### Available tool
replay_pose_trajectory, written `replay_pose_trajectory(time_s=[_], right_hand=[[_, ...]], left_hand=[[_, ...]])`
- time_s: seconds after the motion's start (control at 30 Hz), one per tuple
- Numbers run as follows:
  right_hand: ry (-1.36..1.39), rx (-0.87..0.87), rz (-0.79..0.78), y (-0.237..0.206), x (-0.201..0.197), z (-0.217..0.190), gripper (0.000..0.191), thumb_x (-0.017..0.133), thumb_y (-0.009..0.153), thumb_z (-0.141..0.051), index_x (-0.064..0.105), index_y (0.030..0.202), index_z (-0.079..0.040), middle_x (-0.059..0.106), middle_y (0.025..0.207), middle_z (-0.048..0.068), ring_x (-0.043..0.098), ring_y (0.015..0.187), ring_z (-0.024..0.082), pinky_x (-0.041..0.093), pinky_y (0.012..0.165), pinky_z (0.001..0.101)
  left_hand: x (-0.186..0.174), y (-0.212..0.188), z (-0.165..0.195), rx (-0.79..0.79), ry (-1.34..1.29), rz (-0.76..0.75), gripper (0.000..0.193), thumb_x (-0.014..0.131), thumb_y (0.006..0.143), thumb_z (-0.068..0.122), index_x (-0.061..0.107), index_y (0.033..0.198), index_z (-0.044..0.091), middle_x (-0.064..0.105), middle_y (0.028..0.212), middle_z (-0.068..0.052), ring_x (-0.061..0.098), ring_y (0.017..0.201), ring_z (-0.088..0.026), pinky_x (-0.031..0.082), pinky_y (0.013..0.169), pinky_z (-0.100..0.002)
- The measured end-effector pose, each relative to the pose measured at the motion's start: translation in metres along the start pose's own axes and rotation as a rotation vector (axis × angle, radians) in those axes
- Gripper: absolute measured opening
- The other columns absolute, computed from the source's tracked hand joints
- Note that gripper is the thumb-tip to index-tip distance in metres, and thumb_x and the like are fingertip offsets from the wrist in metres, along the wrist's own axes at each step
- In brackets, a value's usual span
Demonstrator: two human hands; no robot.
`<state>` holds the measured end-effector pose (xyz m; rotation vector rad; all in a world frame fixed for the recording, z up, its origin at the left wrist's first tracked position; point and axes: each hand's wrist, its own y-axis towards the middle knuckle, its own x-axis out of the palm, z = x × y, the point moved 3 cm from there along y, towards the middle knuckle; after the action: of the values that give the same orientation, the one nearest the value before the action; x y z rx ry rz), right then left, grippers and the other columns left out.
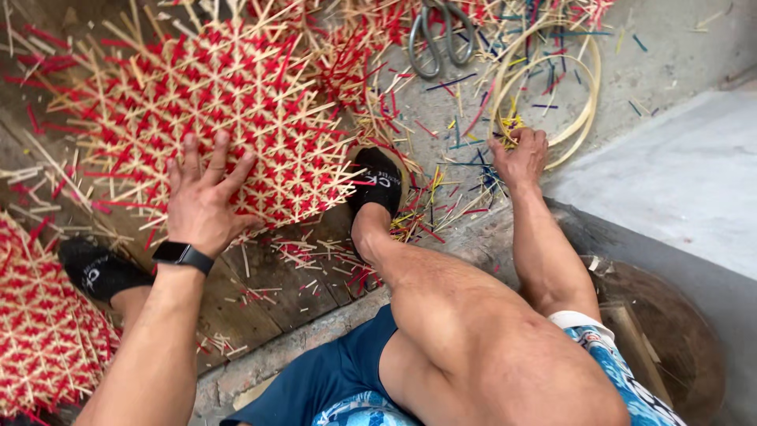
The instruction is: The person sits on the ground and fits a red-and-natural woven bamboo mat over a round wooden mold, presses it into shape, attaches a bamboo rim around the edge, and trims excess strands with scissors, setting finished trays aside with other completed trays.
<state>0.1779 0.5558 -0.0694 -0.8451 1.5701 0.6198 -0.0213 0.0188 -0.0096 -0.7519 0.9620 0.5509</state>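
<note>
Head view, looking down at a seated person's legs and both hands.

Left hand (203, 201): laid flat on the near edge of a woven mat (221, 110) of red and pale strips, open star-like weave. Fingers (192, 150) spread and released, pressing on the weave, not grasping anything. A black watch (183, 254) sits on that wrist.

Right hand (520, 156): reaching out to the floor (678, 47), fingers bent down into a scatter of loose strips (461, 170) in red, yellow, blue and green. Fingers look pinched on a few yellow strips; the exact grip is hidden by the hand itself, so I cannot tell for certain.

Mat lies on wooden planks (268, 292), just ahead of the left knee, with the right foot in a black sock (378, 180) touching its right edge. The other foot, also in a black sock, rests at the left.

Coiled pale hoops (579, 118) lie just beyond the right hand. Metal shears (438, 39) rest at the top, past the mat. A second red woven piece (39, 323) sits at the lower left.
</note>
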Motion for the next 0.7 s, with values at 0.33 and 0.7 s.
replay_pose_trajectory(time_s=[0.33,0.7], right_hand=[[0.058,-0.092,-0.007,-0.025,-0.059,-0.035,0.005,0.070,0.101,-0.009,0.067,0.102,-0.005,0.068,0.094,0.017,0.068,0.078,0.037,0.055,0.070,0.0473],[1.414,-0.397,-0.966,0.019,-0.271,-0.224,0.011,0.059,0.116,-0.008,0.054,0.121,0.000,0.068,0.109,0.016,0.073,0.106,0.029,0.063,0.098,0.0476]], left_hand=[[-0.030,-0.002,0.017,-0.042,0.083,-0.148,0.102,0.092,0.053,0.061,0.055,0.143,0.032,0.031,0.167,-0.006,0.021,0.153,-0.041,0.024,0.119,-0.061],[-0.096,0.038,0.107,-0.113,-2.180,0.343,0.056,0.051,0.107,0.049,0.057,0.142,0.006,0.061,0.088,0.003,0.056,0.078,-0.008,0.046,0.065,-0.028]])
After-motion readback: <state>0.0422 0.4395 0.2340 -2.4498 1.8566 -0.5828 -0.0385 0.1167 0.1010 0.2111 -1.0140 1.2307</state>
